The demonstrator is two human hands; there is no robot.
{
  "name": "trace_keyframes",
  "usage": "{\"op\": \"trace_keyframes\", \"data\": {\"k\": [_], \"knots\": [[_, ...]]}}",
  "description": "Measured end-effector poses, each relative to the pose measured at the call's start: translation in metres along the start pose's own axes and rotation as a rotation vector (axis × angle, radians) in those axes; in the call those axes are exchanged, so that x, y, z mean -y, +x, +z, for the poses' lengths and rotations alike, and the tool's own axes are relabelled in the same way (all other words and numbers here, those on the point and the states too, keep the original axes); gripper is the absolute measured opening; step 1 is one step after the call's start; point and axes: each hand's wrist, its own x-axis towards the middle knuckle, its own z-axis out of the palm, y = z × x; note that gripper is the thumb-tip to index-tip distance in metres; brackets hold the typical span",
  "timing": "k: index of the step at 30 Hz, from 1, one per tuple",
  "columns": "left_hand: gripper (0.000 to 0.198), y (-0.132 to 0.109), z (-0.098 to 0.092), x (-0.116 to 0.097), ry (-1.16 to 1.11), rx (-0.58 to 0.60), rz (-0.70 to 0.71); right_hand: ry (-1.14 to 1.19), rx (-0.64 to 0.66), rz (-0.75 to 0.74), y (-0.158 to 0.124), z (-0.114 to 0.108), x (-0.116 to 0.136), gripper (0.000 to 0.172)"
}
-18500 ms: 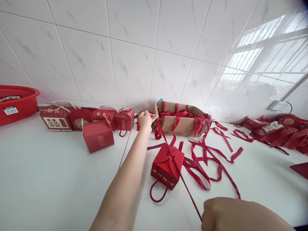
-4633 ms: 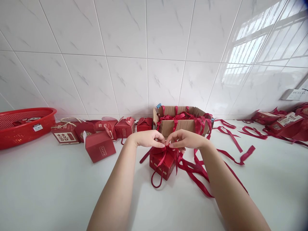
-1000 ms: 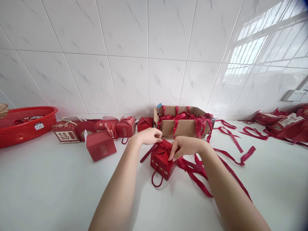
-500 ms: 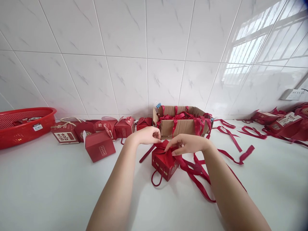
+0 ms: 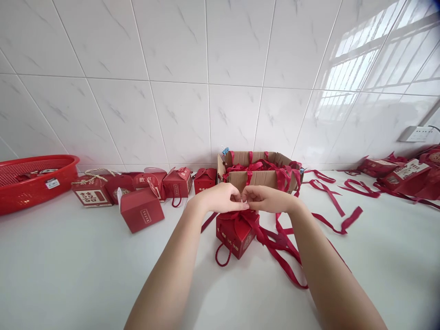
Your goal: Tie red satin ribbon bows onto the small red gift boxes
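Note:
A small red gift box (image 5: 236, 233) with gold lettering and a cord handle stands on the white counter (image 5: 68, 266) in front of me. A red ribbon (image 5: 240, 214) lies over its petal-shaped top and trails off to the right. My left hand (image 5: 220, 198) and my right hand (image 5: 264, 198) meet just above the box, fingertips pinched together on the ribbon at the middle of the lid.
A cardboard box (image 5: 257, 176) full of red ribbons stands behind, against the tiled wall. Several red gift boxes (image 5: 140, 208) line the left, beside a red plastic basket (image 5: 34, 181). Loose ribbons (image 5: 326, 192) and flat red boxes (image 5: 405, 176) lie to the right.
Both hands have come together above the box lid, pinching the ribbon at its centre; half a second ago the right hand was lower on the lid flaps.

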Motion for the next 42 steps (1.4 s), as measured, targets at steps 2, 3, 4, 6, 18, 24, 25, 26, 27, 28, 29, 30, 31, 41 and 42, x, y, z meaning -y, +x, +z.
{"op": "trace_keyframes", "data": {"k": [2,3,4,6,18,24,25,26,27,28,29,30,31,41,42], "knots": [[0.042,0.000,0.001,-0.001,0.030,0.026,-0.011,-0.002,-0.004,0.004,0.000,0.000,-0.001,0.009],[0.040,0.001,0.001,-0.002,0.046,0.031,-0.020,-0.011,-0.005,0.006,0.000,0.000,-0.002,0.009],[0.036,0.002,0.002,-0.003,0.060,0.036,-0.032,-0.023,-0.006,0.009,0.000,0.000,-0.002,0.010],[0.023,0.004,0.004,-0.003,0.072,0.059,-0.059,-0.043,-0.007,0.013,0.000,0.000,-0.003,0.010],[0.015,0.005,-0.005,0.022,0.064,-0.215,-0.105,-0.047,0.104,0.046,0.001,0.000,-0.002,0.016],[0.009,0.008,-0.003,0.030,0.135,-0.278,-0.249,-0.069,0.141,0.075,0.000,-0.001,-0.004,0.019],[0.010,0.005,-0.005,0.030,0.126,-0.254,-0.246,-0.068,0.148,0.073,0.000,-0.001,-0.004,0.019],[0.014,0.000,-0.008,0.029,0.108,-0.220,-0.233,-0.069,0.154,0.072,-0.001,-0.001,-0.004,0.019],[0.022,-0.005,-0.012,0.029,0.083,-0.180,-0.216,-0.070,0.158,0.072,-0.001,-0.001,-0.004,0.019],[0.030,-0.010,-0.015,0.028,0.056,-0.139,-0.200,-0.073,0.158,0.073,-0.001,-0.002,-0.003,0.020],[0.037,-0.016,-0.018,0.027,0.031,-0.103,-0.190,-0.077,0.157,0.073,-0.001,-0.002,-0.003,0.020],[0.041,-0.020,-0.021,0.027,0.012,-0.073,-0.186,-0.081,0.155,0.074,-0.001,-0.002,-0.002,0.020],[0.041,-0.024,-0.024,0.027,0.001,-0.051,-0.186,-0.085,0.152,0.075,-0.001,-0.002,-0.002,0.021],[0.035,-0.002,-0.012,0.035,-0.060,0.200,-0.038,-0.050,0.160,0.093,-0.001,-0.001,0.000,0.019],[0.032,0.000,-0.010,0.036,-0.043,0.188,-0.056,-0.050,0.157,0.091,-0.001,-0.002,0.000,0.019]]}}
